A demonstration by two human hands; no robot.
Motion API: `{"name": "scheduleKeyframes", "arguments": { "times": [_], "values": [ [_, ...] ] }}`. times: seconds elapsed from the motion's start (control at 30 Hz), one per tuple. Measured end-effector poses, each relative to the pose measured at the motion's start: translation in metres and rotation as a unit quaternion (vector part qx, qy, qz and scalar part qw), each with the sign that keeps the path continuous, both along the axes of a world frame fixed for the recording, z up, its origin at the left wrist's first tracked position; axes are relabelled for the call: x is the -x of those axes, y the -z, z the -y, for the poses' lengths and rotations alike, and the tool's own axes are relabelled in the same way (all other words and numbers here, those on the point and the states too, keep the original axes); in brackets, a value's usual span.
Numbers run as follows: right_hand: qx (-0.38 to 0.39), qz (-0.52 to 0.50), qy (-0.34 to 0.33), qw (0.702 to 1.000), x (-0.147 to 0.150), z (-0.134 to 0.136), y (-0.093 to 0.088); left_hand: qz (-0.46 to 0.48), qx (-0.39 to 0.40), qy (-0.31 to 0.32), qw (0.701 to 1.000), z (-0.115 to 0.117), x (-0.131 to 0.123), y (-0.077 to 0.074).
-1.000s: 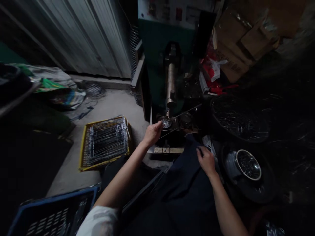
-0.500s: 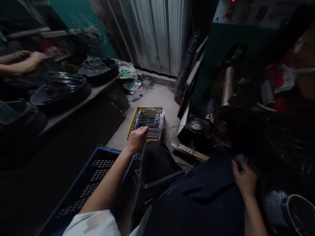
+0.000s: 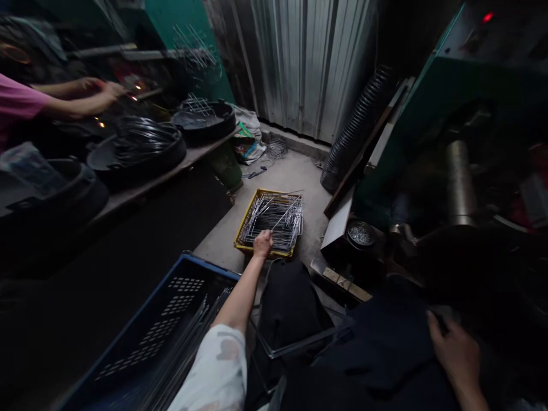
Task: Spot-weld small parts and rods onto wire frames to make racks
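- Left hand (image 3: pixel 262 244), curled closed, knuckles up, at the near edge of a stack of welded wire racks (image 3: pixel 274 220); any wire inside the grip hidden by the fingers.
- Stack lying in a yellow plastic tray (image 3: pixel 247 233) on the concrete floor (image 3: pixel 299 182), directly ahead of that hand, long axis running roughly crosswise to the forearm, a few loose rods angling up toward the far corner.
- Left arm far nearer the stack than the right, reaching forward past a dark trouser knee (image 3: pixel 291 302).
- Right hand (image 3: pixel 454 357), fingers apart and seemingly open, low at the lower right over dark cloth, dim and slightly blurred, nothing visible in it.
- Blue perforated plastic crate (image 3: pixel 162 319) at lower left, just beside the left forearm, long metal rods (image 3: pixel 192 348) lying in it.
- Green machine (image 3: pixel 466 91) on the right, with a steel cylinder (image 3: pixel 460 182) above a round ribbed disc (image 3: pixel 361 234), and a black corrugated hose (image 3: pixel 359 131) beside it.
- Co-worker's hands (image 3: pixel 89 94) at upper left, past a pink sleeve (image 3: pixel 19 100), well apart from the person's own, over black rubber tubs (image 3: pixel 137 151) on a wooden ledge (image 3: pixel 162 182).
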State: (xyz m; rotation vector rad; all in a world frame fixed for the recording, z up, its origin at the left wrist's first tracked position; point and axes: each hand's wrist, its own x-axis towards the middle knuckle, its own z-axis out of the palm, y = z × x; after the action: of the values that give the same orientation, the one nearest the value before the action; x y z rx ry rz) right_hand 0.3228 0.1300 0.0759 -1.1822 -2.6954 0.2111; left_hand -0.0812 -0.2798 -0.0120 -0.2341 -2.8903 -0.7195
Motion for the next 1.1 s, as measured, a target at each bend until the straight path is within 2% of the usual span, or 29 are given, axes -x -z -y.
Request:
{"name": "scheduleKeyframes", "arguments": {
  "times": [0.03, 0.1, 0.23, 0.33, 0.43, 0.5, 0.6, 0.8, 0.93, 1.0, 1.1],
  "values": [
    [0.007, 0.015, 0.01, 1.0, 0.0, 0.0, -0.002, 0.001, -0.018, -0.005, 1.0, 0.0, 0.003, 0.003],
    [0.025, 0.047, 0.023, 0.998, 0.001, -0.001, -0.005, -0.007, -0.059, -0.022, 0.998, 0.007, 0.012, -0.001],
    [0.028, 0.078, 0.05, 0.995, 0.003, -0.002, -0.009, -0.05, -0.146, -0.072, 0.985, 0.038, 0.031, -0.035],
    [0.029, 0.098, 0.061, 0.993, 0.004, -0.003, -0.008, -0.078, -0.225, -0.104, 0.966, 0.06, 0.037, -0.059],
    [0.034, 0.103, 0.056, 0.992, 0.006, -0.001, -0.007, -0.076, -0.317, -0.129, 0.936, 0.07, 0.034, -0.065],
    [0.036, 0.093, 0.05, 0.994, 0.006, 0.0, -0.006, -0.063, -0.375, -0.151, 0.912, 0.07, 0.031, -0.058],
    [0.033, 0.09, 0.052, 0.994, 0.006, 0.001, -0.007, -0.041, -0.443, -0.19, 0.875, 0.068, 0.029, -0.038],
    [0.055, 0.134, 0.078, 0.986, 0.009, 0.0, -0.012, 0.052, -0.499, -0.251, 0.828, 0.071, 0.048, 0.004],
    [0.042, 0.136, 0.082, 0.986, 0.013, 0.005, -0.016, 0.174, -0.481, -0.25, 0.822, 0.076, 0.046, 0.022],
    [0.035, 0.125, 0.073, 0.989, 0.013, 0.008, -0.015, 0.227, -0.451, -0.233, 0.831, 0.079, 0.029, 0.027],
    [0.012, 0.103, 0.045, 0.994, 0.013, 0.011, -0.012, 0.277, -0.388, -0.177, 0.861, 0.085, -0.014, 0.026]
  ]
}}
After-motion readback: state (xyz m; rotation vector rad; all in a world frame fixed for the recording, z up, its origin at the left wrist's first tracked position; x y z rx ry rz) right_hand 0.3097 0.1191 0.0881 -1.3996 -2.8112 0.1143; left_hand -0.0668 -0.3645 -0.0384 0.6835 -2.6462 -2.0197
